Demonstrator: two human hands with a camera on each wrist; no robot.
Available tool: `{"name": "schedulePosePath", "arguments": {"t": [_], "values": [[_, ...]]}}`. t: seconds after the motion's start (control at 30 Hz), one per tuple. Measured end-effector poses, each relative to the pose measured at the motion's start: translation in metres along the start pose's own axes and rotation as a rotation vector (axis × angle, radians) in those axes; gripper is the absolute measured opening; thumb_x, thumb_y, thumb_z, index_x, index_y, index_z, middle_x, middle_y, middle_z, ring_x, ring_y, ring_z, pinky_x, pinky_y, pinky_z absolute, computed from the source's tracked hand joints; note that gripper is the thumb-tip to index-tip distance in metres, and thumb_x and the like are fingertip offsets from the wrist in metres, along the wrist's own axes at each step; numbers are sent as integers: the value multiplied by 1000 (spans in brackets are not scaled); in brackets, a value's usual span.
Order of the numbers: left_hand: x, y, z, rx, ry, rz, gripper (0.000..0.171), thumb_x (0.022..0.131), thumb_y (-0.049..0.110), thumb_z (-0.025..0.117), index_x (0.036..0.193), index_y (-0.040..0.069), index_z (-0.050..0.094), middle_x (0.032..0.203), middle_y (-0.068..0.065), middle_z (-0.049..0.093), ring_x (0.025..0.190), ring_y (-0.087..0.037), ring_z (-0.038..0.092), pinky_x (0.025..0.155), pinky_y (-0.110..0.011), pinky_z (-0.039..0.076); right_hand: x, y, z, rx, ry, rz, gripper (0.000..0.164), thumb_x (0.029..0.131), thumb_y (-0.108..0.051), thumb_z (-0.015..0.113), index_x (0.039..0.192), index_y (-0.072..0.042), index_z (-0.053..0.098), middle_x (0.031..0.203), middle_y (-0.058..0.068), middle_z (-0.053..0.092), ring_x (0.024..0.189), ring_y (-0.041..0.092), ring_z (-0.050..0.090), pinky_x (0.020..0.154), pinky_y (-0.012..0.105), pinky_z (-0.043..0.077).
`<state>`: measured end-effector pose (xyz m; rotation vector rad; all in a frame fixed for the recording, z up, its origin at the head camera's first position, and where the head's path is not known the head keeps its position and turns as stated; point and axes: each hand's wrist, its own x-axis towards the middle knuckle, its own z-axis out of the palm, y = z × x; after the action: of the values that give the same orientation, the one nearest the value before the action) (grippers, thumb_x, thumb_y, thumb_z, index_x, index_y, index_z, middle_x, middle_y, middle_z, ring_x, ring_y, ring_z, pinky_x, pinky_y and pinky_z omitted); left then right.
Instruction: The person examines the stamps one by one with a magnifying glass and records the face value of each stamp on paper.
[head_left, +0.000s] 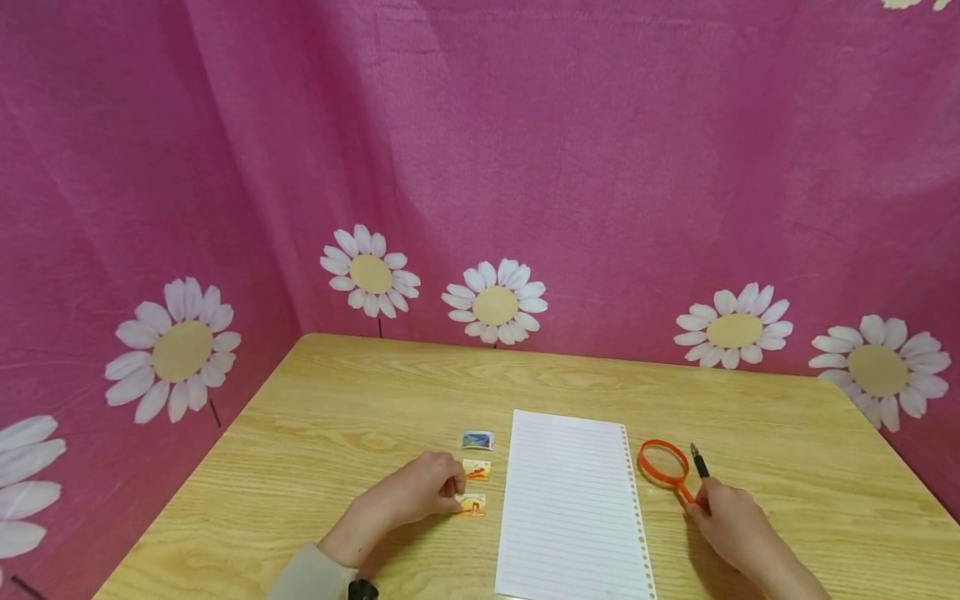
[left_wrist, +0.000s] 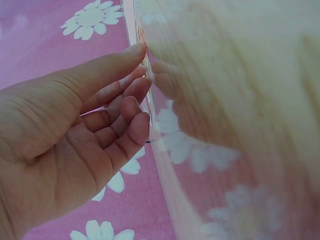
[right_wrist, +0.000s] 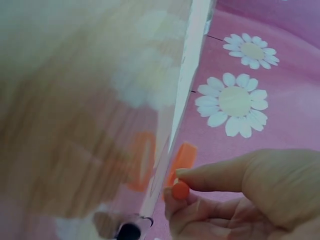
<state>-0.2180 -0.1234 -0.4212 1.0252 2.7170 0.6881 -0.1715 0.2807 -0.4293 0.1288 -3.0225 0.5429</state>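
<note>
Three small picture stamps lie in a column left of the paper: a blue one [head_left: 477,440], an orange and yellow one [head_left: 477,470] and another orange one [head_left: 472,505]. My left hand [head_left: 427,487] rests at the lower two from the left, thumb tip at the bottom stamp's edge, with loosely bent fingers at the table surface in the left wrist view. On the right, my right hand [head_left: 731,521] pinches the handle of an orange magnifying glass [head_left: 681,485] between thumb and fingers. A pen [head_left: 699,460] with a black grip lies just beyond that hand, its lower part hidden.
A sheet of lined paper [head_left: 573,500] with punched holes down its right edge lies between the hands. The wooden table [head_left: 360,392] meets a pink curtain [head_left: 585,167] printed with daisies at the back and left.
</note>
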Motion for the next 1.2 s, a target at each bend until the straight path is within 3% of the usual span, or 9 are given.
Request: {"name": "schedulePosePath", "arguments": {"t": [0.37, 0.6, 0.83, 1.2], "values": [[-1, 0, 0, -16, -10, -13, 14, 83, 11, 77, 84, 8, 63, 80, 1, 58, 71, -2, 45, 66, -17, 42, -4, 9, -1, -7, 65, -29, 17, 85, -4, 69, 77, -2, 54, 66, 1, 54, 60, 14, 45, 52, 28, 37], [-1, 0, -1, -24, -14, -12, 14, 83, 11, 77, 85, 8, 63, 81, 1, 59, 71, -2, 45, 66, -17, 43, -7, 13, 1, -38, 174, -116, 23, 81, -6, 76, 75, -6, 53, 66, -1, 50, 59, 7, 39, 52, 24, 36], [-1, 0, -2, -47, -24, -15, 13, 83, 11, 76, 85, 7, 64, 81, 1, 59, 71, -3, 46, 66, -17, 42, -8, 15, -2, -43, 167, -123, 17, 83, -1, 72, 79, -5, 56, 68, -2, 51, 61, 8, 41, 54, 25, 38], [-1, 0, -2, -49, -17, -6, 12, 83, 10, 76, 86, 7, 65, 81, 1, 61, 70, 0, 46, 66, -16, 44, -8, 17, 0, -67, 214, -210, 22, 79, -2, 76, 78, -7, 55, 67, -4, 48, 60, 2, 36, 53, 21, 36]]}}
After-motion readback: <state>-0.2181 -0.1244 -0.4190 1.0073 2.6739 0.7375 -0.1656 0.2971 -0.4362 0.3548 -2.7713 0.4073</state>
